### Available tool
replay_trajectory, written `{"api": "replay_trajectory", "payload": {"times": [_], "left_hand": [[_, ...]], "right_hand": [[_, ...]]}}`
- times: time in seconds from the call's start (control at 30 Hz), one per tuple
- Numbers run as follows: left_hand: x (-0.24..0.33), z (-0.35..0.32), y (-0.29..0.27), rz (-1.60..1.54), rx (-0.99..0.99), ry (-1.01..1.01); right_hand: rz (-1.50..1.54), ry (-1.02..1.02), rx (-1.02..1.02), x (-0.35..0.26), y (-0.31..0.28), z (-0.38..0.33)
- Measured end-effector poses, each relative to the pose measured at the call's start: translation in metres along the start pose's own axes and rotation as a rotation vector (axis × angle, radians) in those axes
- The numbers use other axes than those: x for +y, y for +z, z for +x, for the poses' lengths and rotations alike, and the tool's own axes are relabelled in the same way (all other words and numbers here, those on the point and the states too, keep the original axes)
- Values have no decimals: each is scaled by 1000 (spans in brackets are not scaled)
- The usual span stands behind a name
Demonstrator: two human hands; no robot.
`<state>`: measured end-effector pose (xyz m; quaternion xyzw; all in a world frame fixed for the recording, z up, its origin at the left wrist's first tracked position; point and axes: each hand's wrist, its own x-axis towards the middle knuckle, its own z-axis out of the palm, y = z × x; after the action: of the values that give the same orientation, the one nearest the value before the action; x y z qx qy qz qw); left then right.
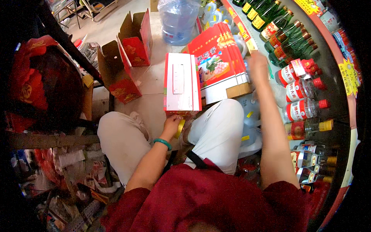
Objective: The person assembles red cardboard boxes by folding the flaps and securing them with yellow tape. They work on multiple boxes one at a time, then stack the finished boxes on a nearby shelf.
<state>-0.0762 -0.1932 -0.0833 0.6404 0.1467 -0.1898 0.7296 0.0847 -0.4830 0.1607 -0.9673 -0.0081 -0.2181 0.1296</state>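
Between my knees stands a red-and-white cardboard carton (170,101), its pale top face turned up. My left hand (170,126), with a green bangle on the wrist, is at the carton's near lower edge, its fingers closed on a yellow roll of tape (179,129). My right arm reaches forward to the right. The right hand (258,66) is smeared by motion beside the shelf edge, close to a stack of flattened red cartons (216,50) with a printed food picture. Whether it holds anything cannot be made out.
Two open red cartons (136,42) (119,73) stand on the floor ahead to the left. A large plastic-wrapped blue water bottle (177,23) is beyond. Glass bottles (284,42) fill the shelf at right, with plastic jugs (249,116) below. Clutter (77,181) lies lower left.
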Motion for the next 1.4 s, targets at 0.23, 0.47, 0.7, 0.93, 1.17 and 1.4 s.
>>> {"api": "replay_trajectory", "payload": {"times": [0.23, 0.47, 0.7, 0.93, 1.17, 1.4], "left_hand": [[-34, 23, -6, 240, 38, 168], [-45, 25, -14, 268, 107, 57], [-31, 17, -25, 336, 155, 87], [-55, 29, -65, 230, 371, 22], [7, 12, -65, 87, 560, 88], [20, 14, -70, 256, 708, 197]], "right_hand": [[228, -617, -509, -102, 106, -145], [34, -556, -376, -124, 126, -171], [39, -543, -391, -120, 133, -178], [118, -541, -499, -94, 124, -167], [19, -373, -426, -119, 115, -175], [10, -516, -416, -120, 133, -185]]}}
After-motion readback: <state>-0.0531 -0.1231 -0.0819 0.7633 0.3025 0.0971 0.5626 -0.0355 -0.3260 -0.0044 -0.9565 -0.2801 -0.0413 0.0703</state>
